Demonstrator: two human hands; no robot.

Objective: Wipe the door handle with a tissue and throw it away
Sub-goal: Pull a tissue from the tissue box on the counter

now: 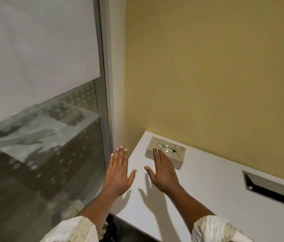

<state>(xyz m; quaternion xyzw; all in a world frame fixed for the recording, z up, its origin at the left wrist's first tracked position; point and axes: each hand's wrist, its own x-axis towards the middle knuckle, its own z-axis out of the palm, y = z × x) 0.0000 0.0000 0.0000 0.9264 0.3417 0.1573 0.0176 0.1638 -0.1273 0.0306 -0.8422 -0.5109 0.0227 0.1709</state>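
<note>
A pale marbled tissue box (pixel 178 157) with an oval slot on top sits on the white desk (pixel 216 198), in the corner by the yellow wall. My right hand (pixel 164 173) is flat and open, fingers together, its fingertips over the box's near left edge. My left hand (pixel 119 172) hovers open, palm down, over the desk's left edge. Neither hand holds anything. No tissue sticks out of the slot, and no door handle is in view.
A glass panel (pixel 41 145) with a grey metal frame (pixel 105 102) and a lowered white blind stands on the left, reflecting my hands. A rectangular cable slot (pixel 274 188) is cut into the desk at the right. The yellow wall (pixel 216 67) backs the desk.
</note>
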